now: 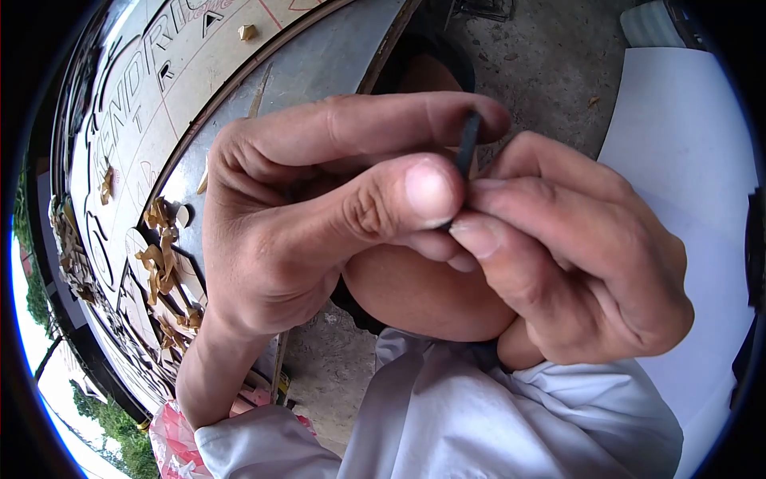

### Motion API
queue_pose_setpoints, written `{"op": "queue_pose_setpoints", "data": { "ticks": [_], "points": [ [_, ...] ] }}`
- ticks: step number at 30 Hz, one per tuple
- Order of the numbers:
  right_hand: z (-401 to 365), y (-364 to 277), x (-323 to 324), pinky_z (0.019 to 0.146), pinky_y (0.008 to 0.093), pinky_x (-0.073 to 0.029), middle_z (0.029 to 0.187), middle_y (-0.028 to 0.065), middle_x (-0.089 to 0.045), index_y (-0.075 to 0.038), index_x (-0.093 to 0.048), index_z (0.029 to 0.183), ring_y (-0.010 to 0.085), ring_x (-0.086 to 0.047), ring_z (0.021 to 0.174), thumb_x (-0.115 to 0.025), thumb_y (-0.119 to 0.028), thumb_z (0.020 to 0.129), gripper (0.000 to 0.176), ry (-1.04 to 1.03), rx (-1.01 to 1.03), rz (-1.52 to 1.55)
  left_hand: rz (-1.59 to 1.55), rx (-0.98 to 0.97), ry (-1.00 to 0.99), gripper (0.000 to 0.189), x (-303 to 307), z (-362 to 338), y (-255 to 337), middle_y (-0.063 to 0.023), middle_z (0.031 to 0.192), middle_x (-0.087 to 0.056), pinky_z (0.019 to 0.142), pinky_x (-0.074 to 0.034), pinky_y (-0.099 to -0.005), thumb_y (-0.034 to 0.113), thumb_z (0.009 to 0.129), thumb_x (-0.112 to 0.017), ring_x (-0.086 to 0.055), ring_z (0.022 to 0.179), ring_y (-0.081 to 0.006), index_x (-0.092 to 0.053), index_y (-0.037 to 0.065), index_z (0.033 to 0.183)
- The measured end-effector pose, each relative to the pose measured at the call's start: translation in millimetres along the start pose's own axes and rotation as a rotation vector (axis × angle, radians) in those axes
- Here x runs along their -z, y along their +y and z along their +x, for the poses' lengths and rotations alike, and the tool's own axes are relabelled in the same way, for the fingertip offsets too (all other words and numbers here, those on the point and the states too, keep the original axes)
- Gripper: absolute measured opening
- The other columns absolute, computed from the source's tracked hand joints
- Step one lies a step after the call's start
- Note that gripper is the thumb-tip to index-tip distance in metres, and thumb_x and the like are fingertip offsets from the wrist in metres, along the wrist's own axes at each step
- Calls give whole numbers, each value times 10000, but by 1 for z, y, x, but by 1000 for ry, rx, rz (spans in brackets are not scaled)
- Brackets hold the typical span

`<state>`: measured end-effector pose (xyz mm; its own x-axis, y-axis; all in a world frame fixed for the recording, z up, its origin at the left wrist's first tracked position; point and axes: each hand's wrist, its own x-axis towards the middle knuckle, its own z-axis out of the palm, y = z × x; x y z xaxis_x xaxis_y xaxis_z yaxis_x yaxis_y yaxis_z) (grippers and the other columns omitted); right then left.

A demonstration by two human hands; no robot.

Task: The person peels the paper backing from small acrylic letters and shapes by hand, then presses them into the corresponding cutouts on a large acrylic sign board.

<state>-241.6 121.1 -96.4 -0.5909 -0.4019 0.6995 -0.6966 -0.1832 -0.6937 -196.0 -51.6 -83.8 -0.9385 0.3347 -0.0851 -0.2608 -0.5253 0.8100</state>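
Note:
My left hand point(303, 215) and my right hand point(574, 255) meet close to the camera, fingertips pressed together. Between them sits a small, thin dark piece point(467, 144), flat and narrow, standing on end. My left thumb and forefinger pinch it from the left; my right thumb and forefinger pinch it from the right. Only its upper part shows; the rest is hidden by the fingers. Below the hands are my bare knee point(415, 295) and white sleeves point(511, 415).
A large round wooden board point(199, 72) with laser-cut letters and lines lies at the left, with curled wood offcuts point(163, 247) along its edge. Concrete floor point(542, 56) is behind. A white sheet point(686, 160) lies at the right. A pink bag point(171, 439) is at the bottom left.

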Motion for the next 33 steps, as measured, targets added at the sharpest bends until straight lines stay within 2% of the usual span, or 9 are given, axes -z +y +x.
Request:
{"op": "queue_pose_setpoints", "data": {
  "ticks": [1, 8, 13, 20, 23, 25, 29, 31, 33],
  "points": [
    [0, 3, -3, 420, 247, -453, 687, 202, -603, 87, -557, 894, 185, -568, 526, -625, 73, 754, 156, 79, 57, 110, -1, 1, 1, 339, 0, 0, 0, -228, 1226, -468, 889, -485, -360, 38, 847, -537, -540, 1063, -286, -487, -62, 1167],
    [0, 3, -6, 407, 252, -428, 676, 199, -596, 102, -546, 901, 189, -549, 512, -605, 110, 739, 172, 96, 42, 181, 83, -83, -30, 345, 3, -1, -5, -232, 1244, -450, 917, -463, -373, 17, 856, -511, -523, 1086, -293, -470, -49, 1192],
    [2, -9, 5, 407, 246, -425, 705, 210, -589, 117, -531, 907, 190, -551, 526, -610, 125, 724, 200, -100, -45, -45, 145, -119, -58, 347, 4, -2, -4, -225, 1252, -447, 933, -449, -387, -5, 857, -494, -519, 1091, -295, -465, -41, 1201],
    [-1, -9, 1, 456, 262, -478, 721, 197, -588, 125, -530, 917, 206, -572, 570, -592, 137, 727, 199, -56, -20, -74, 206, -94, -38, 326, 1, -1, -3, -212, 1255, -450, 938, -444, -384, -16, 857, -487, -520, 1089, -297, -494, -27, 1183],
    [-1, -15, -1, 484, 270, -497, 734, 197, -589, 129, -536, 919, 205, -580, 590, -590, 147, 718, 209, -22, -157, -216, 139, -77, -36, 325, -3, -1, -3, -214, 1255, -449, 957, -423, -392, -12, 860, -477, -506, 1108, -296, -492, -29, 1184],
    [-4, -6, 1, 498, 272, -508, 765, 215, -601, 133, -542, 910, 209, -592, 598, -596, 149, 709, 208, -9, -29, -97, 53, -58, -5, 326, -5, -1, -1, -216, 1256, -448, 967, -411, -397, -8, 864, -468, -496, 1119, -295, -486, -34, 1188],
    [-4, -9, 6, 509, 281, -520, 786, 231, -609, 137, -549, 906, 227, -609, 621, -607, 135, 705, 210, -32, -82, -71, -67, 35, 29, 336, -7, 0, 2, -230, 1278, -415, 974, -401, -402, 16, 872, -456, -483, 1133, -296, -457, -68, 1197],
    [-4, -6, 7, 511, 287, -523, 793, 241, -612, 129, -561, 905, 242, -617, 632, -618, 113, 709, 205, -42, 57, -220, -77, 38, 27, 342, -9, 1, 3, -235, 1282, -405, 973, -402, -402, 24, 873, -458, -485, 1129, -298, -447, -81, 1199],
    [-2, -13, 7, 516, 289, -525, 788, 240, -611, 124, -566, 907, 246, -618, 637, -624, 102, 711, 206, -55, 10, -265, -3, 67, 103, 350, -11, 1, 5, -243, 1275, -403, 949, -427, -386, 38, 873, -470, -499, 1114, -296, -442, -91, 1197]
  ]
}}
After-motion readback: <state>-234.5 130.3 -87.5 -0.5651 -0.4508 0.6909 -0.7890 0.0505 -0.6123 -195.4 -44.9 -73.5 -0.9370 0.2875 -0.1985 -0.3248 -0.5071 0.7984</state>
